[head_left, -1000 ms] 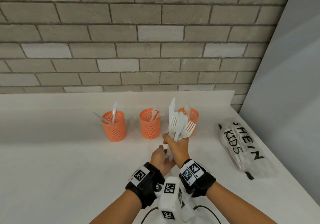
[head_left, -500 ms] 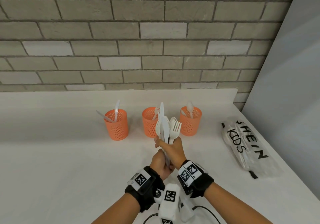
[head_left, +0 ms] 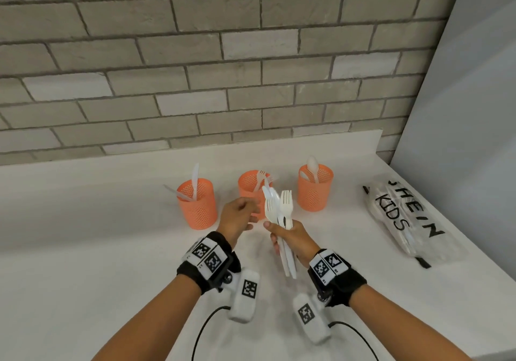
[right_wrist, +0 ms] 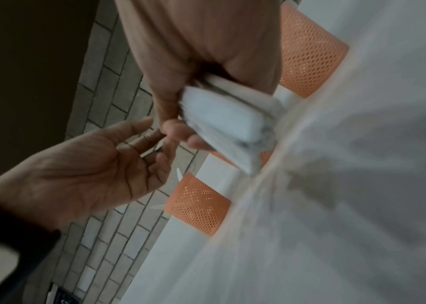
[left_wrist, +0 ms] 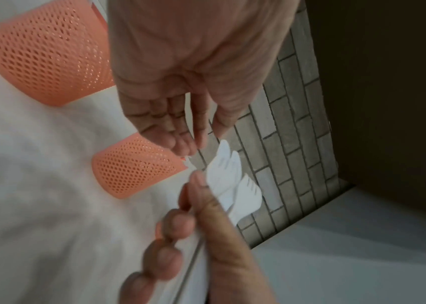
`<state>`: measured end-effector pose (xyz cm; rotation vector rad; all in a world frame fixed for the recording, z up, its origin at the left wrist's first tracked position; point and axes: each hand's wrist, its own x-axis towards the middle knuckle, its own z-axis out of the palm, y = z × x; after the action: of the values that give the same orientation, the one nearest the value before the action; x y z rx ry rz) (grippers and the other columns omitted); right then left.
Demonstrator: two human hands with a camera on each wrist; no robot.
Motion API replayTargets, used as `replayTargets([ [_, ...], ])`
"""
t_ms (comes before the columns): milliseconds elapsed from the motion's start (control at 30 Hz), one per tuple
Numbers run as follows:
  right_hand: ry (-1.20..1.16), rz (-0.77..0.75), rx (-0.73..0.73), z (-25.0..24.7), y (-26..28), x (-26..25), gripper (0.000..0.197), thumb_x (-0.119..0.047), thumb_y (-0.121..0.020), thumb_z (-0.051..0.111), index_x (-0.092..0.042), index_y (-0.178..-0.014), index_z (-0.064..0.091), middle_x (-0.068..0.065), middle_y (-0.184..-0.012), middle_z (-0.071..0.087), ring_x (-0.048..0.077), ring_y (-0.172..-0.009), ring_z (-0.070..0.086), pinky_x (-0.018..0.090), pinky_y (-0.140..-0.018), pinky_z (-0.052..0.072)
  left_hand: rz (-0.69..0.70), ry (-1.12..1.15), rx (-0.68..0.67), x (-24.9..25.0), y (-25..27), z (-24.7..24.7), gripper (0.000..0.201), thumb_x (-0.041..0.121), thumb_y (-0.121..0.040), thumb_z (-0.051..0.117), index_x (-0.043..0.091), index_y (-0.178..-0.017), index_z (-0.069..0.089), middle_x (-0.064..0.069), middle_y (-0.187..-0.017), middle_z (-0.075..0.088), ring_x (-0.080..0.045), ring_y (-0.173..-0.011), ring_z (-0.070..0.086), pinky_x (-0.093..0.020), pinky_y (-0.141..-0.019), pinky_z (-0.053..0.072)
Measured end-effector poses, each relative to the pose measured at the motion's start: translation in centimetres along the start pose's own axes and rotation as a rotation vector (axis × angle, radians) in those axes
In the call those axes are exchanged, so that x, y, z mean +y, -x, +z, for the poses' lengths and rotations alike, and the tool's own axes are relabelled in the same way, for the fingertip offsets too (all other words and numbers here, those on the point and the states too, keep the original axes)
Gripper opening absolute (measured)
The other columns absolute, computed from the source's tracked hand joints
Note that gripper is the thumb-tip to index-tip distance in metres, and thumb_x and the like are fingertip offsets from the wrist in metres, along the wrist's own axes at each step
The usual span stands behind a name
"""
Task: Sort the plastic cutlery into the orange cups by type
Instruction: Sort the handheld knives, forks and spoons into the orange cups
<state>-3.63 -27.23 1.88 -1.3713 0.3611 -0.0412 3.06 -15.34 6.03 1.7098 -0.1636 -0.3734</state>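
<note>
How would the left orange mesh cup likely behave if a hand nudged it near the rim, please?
The left orange mesh cup looks light: thin perforated plastic, holding only knives. It stands tall on a smooth counter, so it would probably slide or tip easily. The leaning knives may rattle or shift.

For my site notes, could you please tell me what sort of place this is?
Probably a plain indoor counter, perhaps a kitchenette or a staged workspace: a white countertop against a grey brick wall, with three orange mesh cups of plastic cutlery.
</note>
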Motion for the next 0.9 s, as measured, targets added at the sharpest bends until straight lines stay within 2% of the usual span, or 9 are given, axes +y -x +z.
replayTargets([
  [233,0.03,0.045,-0.041,1.5,0.4,0.9,0.013,-0.015,-0.085,0.067,-0.009,-0.079,0.057,0.004,-0.057,0.057,0.011,-0.04,0.05,0.021,-0.043,0.044,0.013,0.002,0.02,0.1,-0.9,-0.7,0.008,0.015,-0.086,0.063,0.011,-0.079,0.064,-0.001,-0.072,0.063,-0.01,-0.057,0.055,-0.02,-0.055,0.043],
  [367,0.0,0.068,-0.054,1.8,0.6,1.1,0.012,-0.014,-0.085,0.066,-0.01,-0.079,0.057,0.003,-0.055,0.055,0.011,-0.04,0.049,0.021,-0.042,0.043,0.004,0.029,0.064,0.2,-1.5,-1.3,0.015,0.014,-0.088,0.06,0.014,-0.073,0.058,0.0,-0.07,0.06,-0.011,-0.057,0.054,-0.021,-0.056,0.042],
  [433,0.034,0.06,-0.063,1.7,0.6,1.0,0.013,-0.014,-0.085,0.066,-0.012,-0.078,0.056,0.003,-0.055,0.054,0.011,-0.04,0.047,0.021,-0.042,0.042,0.016,0.053,0.106,0.9,-2.3,-1.8,0.014,0.018,-0.092,0.055,0.012,-0.079,0.055,-0.002,-0.074,0.06,-0.012,-0.06,0.053,-0.021,-0.057,0.043],
  [533,0.076,0.042,-0.078,1.3,0.4,1.0,0.016,-0.016,-0.086,0.066,-0.011,-0.075,0.055,0.002,-0.053,0.053,0.01,-0.039,0.045,0.022,-0.042,0.041,0.061,0.164,0.196,2.4,-3.8,-2.7,0.022,0.024,-0.099,0.041,0.005,-0.107,0.049,-0.009,-0.089,0.063,-0.013,-0.064,0.059,-0.021,-0.054,0.048],
  [600,0.095,0.028,-0.075,0.7,0.2,1.0,0.017,-0.016,-0.086,0.066,-0.011,-0.075,0.055,0.0,-0.051,0.051,0.01,-0.038,0.044,0.021,-0.041,0.041,0.09,0.318,0.259,3.5,-4.7,-3.4,0.023,0.023,-0.101,0.033,0.006,-0.114,0.042,-0.013,-0.084,0.064,-0.015,-0.058,0.062,-0.019,-0.048,0.052],
  [667,0.113,0.025,-0.071,0.4,0.1,1.1,0.015,-0.016,-0.085,0.067,-0.009,-0.08,0.054,-0.001,-0.051,0.049,0.01,-0.039,0.043,0.021,-0.041,0.04,0.108,0.461,0.292,4.1,-5.2,-3.9,0.014,0.021,-0.101,0.03,0.011,-0.103,0.038,-0.011,-0.068,0.056,-0.018,-0.048,0.057,-0.021,-0.044,0.051],
  [767,0.206,-0.001,-0.153,0.0,0.2,1.2,0.016,-0.013,-0.083,0.068,-0.006,-0.088,0.055,0.001,-0.053,0.047,0.01,-0.04,0.043,0.021,-0.041,0.039,0.072,0.478,0.296,3.6,-5.9,-3.4,0.021,0.026,-0.1,0.034,0.018,-0.083,0.043,-0.005,-0.06,0.041,-0.009,-0.035,0.042,-0.022,-0.043,0.04],
  [833,0.276,-0.034,-0.227,0.1,0.3,1.6,0.016,-0.013,-0.084,0.067,-0.005,-0.085,0.054,0.002,-0.052,0.047,0.009,-0.037,0.043,0.02,-0.04,0.038,0.042,0.451,0.297,2.8,-6.0,-2.5,0.022,0.032,-0.098,0.043,0.019,-0.08,0.046,-0.001,-0.059,0.039,-0.007,-0.036,0.036,-0.021,-0.041,0.033],
  [900,0.296,-0.037,-0.243,0.0,0.3,1.8,0.016,-0.013,-0.085,0.066,-0.006,-0.08,0.052,0.001,-0.051,0.048,0.008,-0.036,0.043,0.02,-0.04,0.038,0.029,0.433,0.311,2.3,-5.9,-1.8,0.021,0.028,-0.094,0.051,0.017,-0.077,0.047,0.0,-0.058,0.038,-0.009,-0.041,0.034,-0.021,-0.043,0.031],
])
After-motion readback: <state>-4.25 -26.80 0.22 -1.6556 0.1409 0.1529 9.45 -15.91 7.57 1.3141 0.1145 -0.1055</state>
